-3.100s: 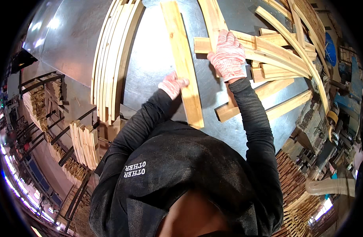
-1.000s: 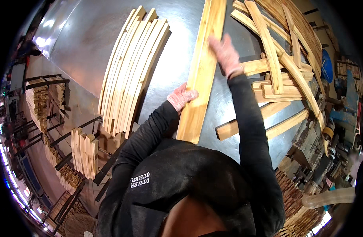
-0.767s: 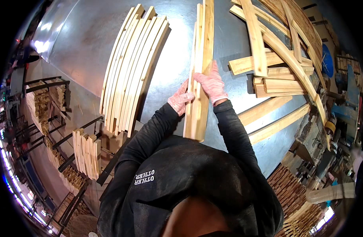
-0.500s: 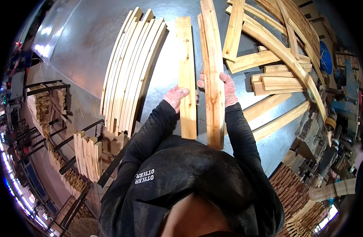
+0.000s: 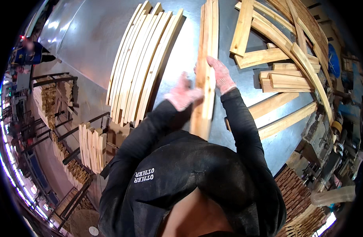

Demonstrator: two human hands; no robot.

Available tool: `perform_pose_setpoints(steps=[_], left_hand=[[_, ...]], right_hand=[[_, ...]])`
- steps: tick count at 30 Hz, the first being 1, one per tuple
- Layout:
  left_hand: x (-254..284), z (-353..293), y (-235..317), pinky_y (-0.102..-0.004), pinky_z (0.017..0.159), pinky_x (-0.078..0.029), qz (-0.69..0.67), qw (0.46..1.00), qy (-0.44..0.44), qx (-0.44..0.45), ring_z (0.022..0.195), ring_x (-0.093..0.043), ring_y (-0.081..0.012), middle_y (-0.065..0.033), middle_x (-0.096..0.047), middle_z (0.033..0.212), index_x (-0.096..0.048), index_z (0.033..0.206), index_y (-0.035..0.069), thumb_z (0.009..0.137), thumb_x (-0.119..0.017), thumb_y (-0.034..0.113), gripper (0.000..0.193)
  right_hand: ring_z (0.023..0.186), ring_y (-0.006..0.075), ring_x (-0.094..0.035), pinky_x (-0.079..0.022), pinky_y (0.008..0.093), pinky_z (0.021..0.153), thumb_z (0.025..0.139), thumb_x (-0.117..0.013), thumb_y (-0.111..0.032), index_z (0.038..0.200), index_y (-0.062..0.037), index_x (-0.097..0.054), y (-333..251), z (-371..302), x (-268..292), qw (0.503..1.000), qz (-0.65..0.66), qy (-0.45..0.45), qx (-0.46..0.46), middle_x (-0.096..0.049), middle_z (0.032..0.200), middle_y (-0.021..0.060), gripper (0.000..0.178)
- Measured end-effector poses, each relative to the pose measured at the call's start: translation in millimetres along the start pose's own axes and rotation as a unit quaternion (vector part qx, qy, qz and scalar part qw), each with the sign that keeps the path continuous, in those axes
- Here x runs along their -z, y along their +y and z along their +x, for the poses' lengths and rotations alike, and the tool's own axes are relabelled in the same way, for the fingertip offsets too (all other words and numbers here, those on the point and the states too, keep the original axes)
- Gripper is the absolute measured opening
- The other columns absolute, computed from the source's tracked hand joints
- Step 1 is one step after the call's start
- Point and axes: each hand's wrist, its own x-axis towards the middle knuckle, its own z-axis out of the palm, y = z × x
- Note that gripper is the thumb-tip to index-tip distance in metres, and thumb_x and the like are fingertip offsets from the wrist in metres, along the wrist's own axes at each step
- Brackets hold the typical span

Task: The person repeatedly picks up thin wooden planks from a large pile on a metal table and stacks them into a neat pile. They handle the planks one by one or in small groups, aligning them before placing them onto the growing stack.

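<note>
Holding the wooden strips (image 5: 208, 89), the right hand's (image 5: 221, 75) fingers wrap their right side. The left hand (image 5: 183, 95) spreads its fingers at their left edge.

A person in blue (image 5: 30, 54) appears at 10 o'clock on my remote feed, near a dark metal rack (image 5: 70, 133) loaded with stacked wood (image 5: 43, 104). Farther out, I pick up a bright white band of light (image 5: 10, 164) between 8 and 9 o'clock. A blue disc (image 5: 334, 61) marks 2 o'clock, above grimy machinery (image 5: 339, 147) just past 3. At 4 o'clock, I see a pale ribbed hose (image 5: 333, 196) beside a large pile of reddish-brown timber (image 5: 293, 190).
</note>
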Motion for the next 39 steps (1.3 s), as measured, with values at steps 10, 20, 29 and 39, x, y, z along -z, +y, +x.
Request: perform_pose_setpoints(steps=[10, 20, 29, 39], left_hand=[[114.7, -79.5, 46.4, -0.0305, 0.086, -0.054, 0.064, 0.998, -0.009, 0.018, 0.097, -0.062, -0.0173, -0.0116, -0.063, 0.116, -0.036, 0.143, 0.003, 0.084, -0.065, 0.003, 0.066], [117.6, -101.6, 95.1, -0.0402, 0.088, -0.057, 0.028, 0.989, 0.124, -0.071, 0.105, -0.064, -0.0264, -0.0165, -0.060, 0.121, -0.043, 0.139, 0.004, 0.087, -0.065, 0.009, 0.057], [77.3, -11.2, 37.8, -0.0444, 0.108, -0.036, 0.604, 0.709, -0.082, -0.354, 0.118, -0.055, -0.0375, -0.0276, -0.057, 0.123, -0.045, 0.135, -0.001, 0.080, -0.069, 0.044, 0.075], [172.0, 23.4, 9.6, -0.0434, 0.084, -0.047, 0.746, 0.487, -0.261, -0.372, 0.082, -0.062, -0.0324, -0.0134, -0.065, 0.082, -0.059, 0.081, 0.007, 0.081, -0.065, 0.033, 0.026]], right_hand=[[0.110, 0.0380, -0.061, -0.044, 0.0413, 0.097, 0.094, -0.050, -0.047, 0.130, 0.0030, -0.051, -44.2, 25.6, -69.5, 0.956, -0.117, 0.020, -0.268, -0.064, 0.118, 0.0233, 0.061], [0.118, 0.0326, -0.058, -0.044, 0.0388, 0.102, 0.100, -0.039, -0.046, 0.139, 0.0055, -0.041, -68.9, 51.5, -146.5, 0.987, -0.111, -0.065, -0.100, -0.062, 0.124, 0.0213, 0.065], [0.098, 0.0159, -0.062, -0.056, 0.0293, 0.084, 0.085, -0.070, -0.001, 0.131, -0.0040, -0.046, -93.7, -45.7, -66.6, 0.916, 0.228, 0.296, -0.142, -0.063, 0.109, 0.0079, 0.053], [0.079, 0.0177, -0.061, -0.052, 0.0287, 0.067, 0.087, -0.069, -0.011, 0.117, -0.0031, -0.053, -149.6, -387.3, -38.0, 0.573, 0.116, 0.787, -0.194, -0.061, 0.092, 0.0060, 0.034]])
